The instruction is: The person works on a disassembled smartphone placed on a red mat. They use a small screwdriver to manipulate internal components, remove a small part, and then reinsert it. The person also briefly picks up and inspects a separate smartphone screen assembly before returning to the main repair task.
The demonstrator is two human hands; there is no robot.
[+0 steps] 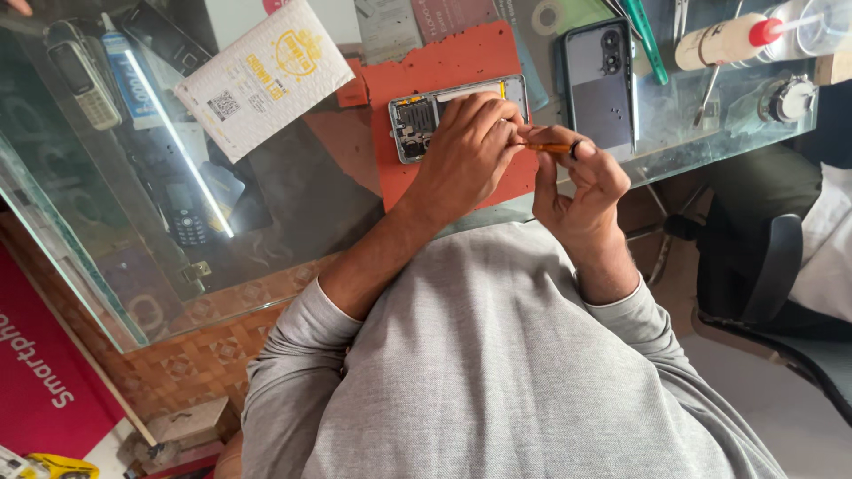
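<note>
Your left hand [466, 146] lies flat over the opened smartphone [426, 120], fingers close together and pressing it down onto the red work mat [444, 62], which sits on the glass desk [293, 213]. Your right hand [581, 177] has its fingers pinched shut round a slim orange-handled tool [548, 147], the tip aimed toward the phone's edge just under your left fingertips; the tip itself is hidden, so you cannot tell exactly what it touches.

The phone looks light and stiff, but with its back off it is likely fragile: dark circuit boards and small metal parts show at the end beyond your left knuckles. Judging by that, hold it by the thin metal frame and keep pressure off the exposed parts. The mat looks soft and grippy, the glass hard and slippery.

Just past your right fingers lies the removed back cover [599, 84], smooth, grey and glossy. Further out stand a white bottle with a red cap [723, 40] and green tweezers [643, 35]. Well left of your left fingers rest a textured white padded envelope [262, 75] and an old keypad phone [82, 75]
</note>
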